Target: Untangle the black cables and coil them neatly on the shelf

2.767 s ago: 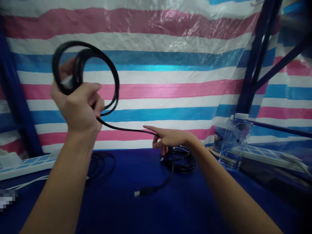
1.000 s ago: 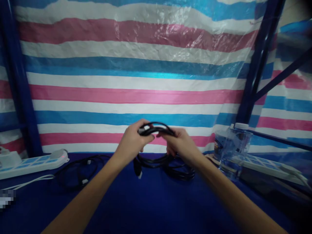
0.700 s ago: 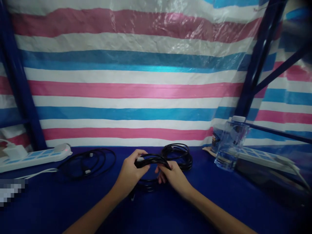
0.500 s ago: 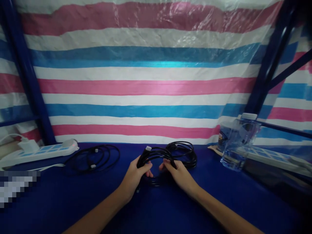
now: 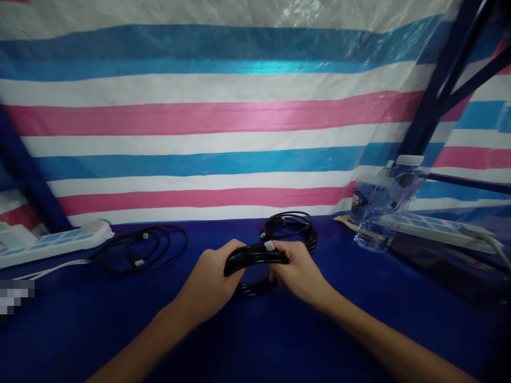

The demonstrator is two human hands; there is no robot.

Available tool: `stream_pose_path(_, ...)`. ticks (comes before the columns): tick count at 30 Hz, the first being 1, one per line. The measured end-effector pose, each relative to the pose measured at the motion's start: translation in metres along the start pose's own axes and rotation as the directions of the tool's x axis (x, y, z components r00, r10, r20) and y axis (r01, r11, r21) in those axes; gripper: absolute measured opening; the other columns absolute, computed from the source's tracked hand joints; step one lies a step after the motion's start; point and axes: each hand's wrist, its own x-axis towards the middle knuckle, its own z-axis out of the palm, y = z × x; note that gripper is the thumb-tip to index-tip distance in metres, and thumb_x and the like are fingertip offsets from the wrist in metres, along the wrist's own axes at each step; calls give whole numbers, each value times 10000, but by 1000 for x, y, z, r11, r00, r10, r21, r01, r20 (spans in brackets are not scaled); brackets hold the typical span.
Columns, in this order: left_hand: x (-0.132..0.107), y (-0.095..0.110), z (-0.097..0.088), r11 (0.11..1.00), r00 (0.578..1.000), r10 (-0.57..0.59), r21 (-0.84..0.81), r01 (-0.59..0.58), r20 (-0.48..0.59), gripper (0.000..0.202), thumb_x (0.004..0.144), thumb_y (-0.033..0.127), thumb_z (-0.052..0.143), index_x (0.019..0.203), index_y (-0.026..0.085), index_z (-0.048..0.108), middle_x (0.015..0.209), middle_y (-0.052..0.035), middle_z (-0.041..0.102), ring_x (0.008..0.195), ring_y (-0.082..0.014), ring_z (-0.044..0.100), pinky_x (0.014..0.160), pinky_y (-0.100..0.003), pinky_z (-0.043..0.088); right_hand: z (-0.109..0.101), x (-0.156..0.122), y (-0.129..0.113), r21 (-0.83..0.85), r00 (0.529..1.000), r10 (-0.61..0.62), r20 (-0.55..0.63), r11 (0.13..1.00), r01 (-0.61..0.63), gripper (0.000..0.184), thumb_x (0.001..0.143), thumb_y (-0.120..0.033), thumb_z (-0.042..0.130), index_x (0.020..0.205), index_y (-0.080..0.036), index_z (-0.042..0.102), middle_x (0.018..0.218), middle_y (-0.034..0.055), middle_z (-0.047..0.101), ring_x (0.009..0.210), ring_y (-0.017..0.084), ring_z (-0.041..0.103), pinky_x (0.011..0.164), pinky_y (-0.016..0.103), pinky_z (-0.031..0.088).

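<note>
Between my hands is a coiled black cable [image 5: 255, 258], held a little above the blue tabletop. My left hand [image 5: 217, 268] is closed around the left side of the coil. On the other side, my right hand [image 5: 297, 266] grips the coil, its thumb and fingers near a pale plug end [image 5: 269, 245]. The lower part of the loop shows beneath, between the hands. Some of the fingers are hidden behind the coil. Just behind my right hand, a second coiled black cable [image 5: 310, 234] lies on the table.
Loose black cable loops [image 5: 159, 230] lie at the left beside a white power strip [image 5: 59, 246]. At the right stand a clear plastic bottle [image 5: 375, 231], another power strip [image 5: 443, 230] and a dark flat object [image 5: 431, 266]. A striped plastic sheet [image 5: 223, 119] hangs behind the table.
The coil in my hands has tilted and been drawn tighter, with its pale plug now on the right side instead of the left. The camera view has shifted slightly.
</note>
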Motion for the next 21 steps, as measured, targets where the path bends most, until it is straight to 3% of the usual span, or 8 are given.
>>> stream_pose_path(2, 2, -11, -2, 999, 999, 6, -35, -4, 52, 120, 813, 237, 499, 876, 186, 586, 636, 24, 580, 513, -105, 479, 503, -219, 338, 1, 1, 2, 88, 984, 81, 160, 991, -96, 375, 805, -346, 529, 480, -164, 483, 425, -1, 515, 385, 96, 472, 426, 221, 333)
stream_pose_path(4, 5, -21, -5, 989, 993, -27, -144, 44, 116, 129, 805, 300, 542, 822, 176, 575, 591, 32, 562, 471, -96, 480, 473, -209, 339, 1, 4, 3, 148, 958, 65, 280, 983, -110, 468, 808, -416, 537, 419, -160, 484, 413, 14, 514, 433, 111, 523, 500, 237, 392)
stream_pose_path(7, 6, -27, -6, 915, 962, -54, -372, 154, 267, 213, 781, 349, 596, 705, 154, 556, 478, 35, 535, 443, -104, 520, 504, -216, 399, -1, 9, 4, 173, 958, 26, 286, 982, -78, 516, 820, -477, 518, 420, -152, 508, 444, 26, 541, 502, 122, 568, 570, 245, 429)
stream_pose_path(11, 1, -13, -6, 680, 883, 13, -652, 336, 469, 203, 837, 377, 533, 829, 175, 543, 350, 80, 451, 286, -88, 428, 469, -244, 455, -8, 8, -4, 301, 976, 46, 214, 947, -110, 355, 780, -454, 597, 604, -153, 527, 369, -57, 453, 329, 81, 454, 399, 200, 368)
stream_pose_path(14, -2, -6, -4, 515, 878, 48, -765, 387, 476, 235, 833, 420, 530, 927, 205, 508, 361, 111, 394, 244, -73, 354, 352, -204, 401, -14, 3, -12, 502, 945, -12, 327, 849, -163, 285, 782, -441, 605, 783, -169, 520, 377, -101, 429, 283, 70, 410, 377, 203, 404)
stream_pose_path(15, -2, -8, -3, 524, 892, 20, -764, 375, 452, 235, 824, 413, 546, 921, 203, 507, 364, 116, 373, 247, -69, 349, 348, -200, 400, -15, 2, -13, 536, 933, -31, 358, 825, -178, 290, 798, -453, 582, 808, -172, 511, 386, -103, 432, 284, 68, 408, 396, 215, 433)
stream_pose_path(17, 2, -17, 0, 647, 934, -74, -696, 312, 350, 213, 817, 382, 565, 893, 189, 512, 365, 120, 358, 271, -66, 366, 395, -211, 431, -14, 2, -10, 521, 929, -28, 368, 834, -181, 301, 836, -473, 522, 836, -173, 488, 400, -101, 440, 300, 66, 418, 429, 224, 458)
stream_pose_path(21, 8, -37, 4, 916, 982, -147, -359, 179, 114, 177, 819, 340, 562, 873, 178, 518, 445, 73, 490, 405, -95, 485, 464, -212, 405, -7, 5, 2, 256, 968, 4, 250, 964, -70, 300, 875, -459, 464, 815, -165, 464, 497, -63, 489, 396, 67, 479, 431, 189, 405)
